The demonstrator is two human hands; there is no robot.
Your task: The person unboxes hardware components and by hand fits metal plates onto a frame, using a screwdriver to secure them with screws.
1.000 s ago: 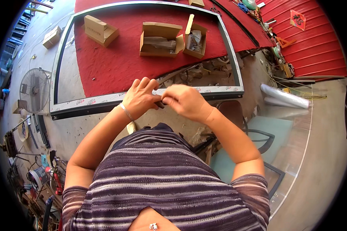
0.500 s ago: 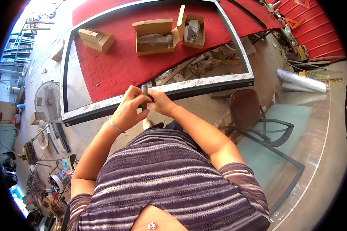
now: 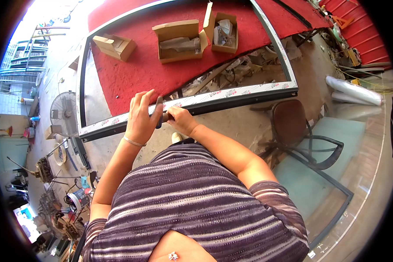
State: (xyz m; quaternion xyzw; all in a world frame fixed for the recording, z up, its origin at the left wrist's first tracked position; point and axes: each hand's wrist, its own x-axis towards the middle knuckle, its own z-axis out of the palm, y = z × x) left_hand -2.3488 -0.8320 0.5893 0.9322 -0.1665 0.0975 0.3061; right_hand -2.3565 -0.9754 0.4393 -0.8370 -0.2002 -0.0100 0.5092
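Note:
My right hand (image 3: 182, 121) is closed round a short dark cylindrical tool with a bluish end (image 3: 165, 117). Its exact kind is too small and too covered to make out. My left hand (image 3: 139, 114) is raised beside it, fingers stretched upward and apart, the thumb side against or very close to the tool's end. Both hands are over the near edge of a large dark window frame (image 3: 222, 93), whose top face has printed white protective film. The frame lies on a table with a red cover (image 3: 131, 74).
Three cardboard boxes, one at left (image 3: 115, 47), one in the middle (image 3: 179, 41) and one at right (image 3: 225, 32), sit inside the frame. A fan (image 3: 63, 114) stands left. A brown chair (image 3: 289, 122), glass sheet (image 3: 336, 135) and plastic-film rolls (image 3: 353, 91) are right.
The tool has swung from upright to roughly level. My left fingers have uncurled from it and stretched upward, while my right hand keeps hold. The whole view has shifted slightly.

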